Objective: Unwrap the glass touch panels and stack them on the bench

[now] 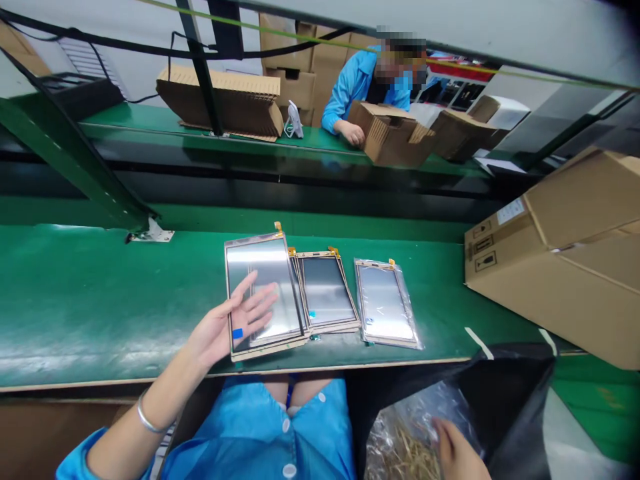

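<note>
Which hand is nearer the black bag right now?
Right. The right hand is at the black bag's opening; the left hand is farther off, at the leftmost panel by the green table.

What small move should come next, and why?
Probably bring the right hand across to steady the touchscreen panel by its right edge: the left hand, palm up, seems to support it alone from beneath, while the right is down by crumpled plastic film in the black bag.

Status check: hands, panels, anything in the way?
Left hand open, palm up, at leftmost panel. Right hand at black bag, grip unclear. Other panels lie rightward. Cardboard box farther right, off the panels.
</note>
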{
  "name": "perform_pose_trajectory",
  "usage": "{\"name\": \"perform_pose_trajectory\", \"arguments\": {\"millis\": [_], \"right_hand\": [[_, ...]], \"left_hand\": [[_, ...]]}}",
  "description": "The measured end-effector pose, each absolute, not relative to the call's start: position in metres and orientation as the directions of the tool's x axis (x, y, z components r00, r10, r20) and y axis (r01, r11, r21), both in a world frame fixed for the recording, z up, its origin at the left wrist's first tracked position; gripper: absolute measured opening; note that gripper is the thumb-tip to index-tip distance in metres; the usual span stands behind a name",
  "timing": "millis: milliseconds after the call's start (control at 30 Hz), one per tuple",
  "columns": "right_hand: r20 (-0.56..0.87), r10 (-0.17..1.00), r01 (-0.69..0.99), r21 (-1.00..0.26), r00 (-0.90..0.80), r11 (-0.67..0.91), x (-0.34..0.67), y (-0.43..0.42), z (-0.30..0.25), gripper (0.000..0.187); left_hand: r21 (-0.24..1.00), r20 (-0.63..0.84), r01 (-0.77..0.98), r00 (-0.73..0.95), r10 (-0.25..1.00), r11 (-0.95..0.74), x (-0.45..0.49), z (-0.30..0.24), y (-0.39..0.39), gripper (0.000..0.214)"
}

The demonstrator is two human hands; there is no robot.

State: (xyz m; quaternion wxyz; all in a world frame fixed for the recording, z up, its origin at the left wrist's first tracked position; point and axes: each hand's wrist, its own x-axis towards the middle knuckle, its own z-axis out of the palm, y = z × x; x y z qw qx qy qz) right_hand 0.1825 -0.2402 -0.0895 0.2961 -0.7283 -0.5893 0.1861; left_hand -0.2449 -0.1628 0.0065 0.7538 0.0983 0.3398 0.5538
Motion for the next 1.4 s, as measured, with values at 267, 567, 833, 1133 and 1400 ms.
{"name": "perform_pose_trajectory", "arguments": {"millis": [267,567,833,1133,1400], "right_hand": [[0.219,0.955,0.222,-0.939,-0.200,0.262,0.006,-0.180,-0.016,0.010],[0.300,0.906,0.392,-0.827,-0.298,0.403,-0.003,-0.183,-0.013,0.015],[0.205,0.645,-0.014,-0.957,-0.736,0.288,-0.069,-0.143,0.057,0.012],[0.781,0.213,0.460,-0.538,0.587,0.706,-0.006,-0.083,0.053,0.012],[0.217,0.965,0.203,-0.948,-0.149,0.245,-0.010,-0.198,-0.030,0.009]], "left_hand": [[0.610,-0.319,-0.724,0.149,0.936,0.323,-0.220,0.016,-0.183,0.059],[0.648,-0.227,-0.720,0.128,0.966,0.247,-0.218,0.014,-0.190,0.051],[0.598,-0.329,-0.654,0.328,0.885,0.464,-0.208,-0.011,-0.197,0.060],[0.604,-0.184,-0.726,0.274,0.944,0.328,-0.216,-0.010,-0.205,0.046],[0.724,-0.131,-0.686,-0.035,0.991,0.071,-0.218,0.011,-0.196,0.043]]}}
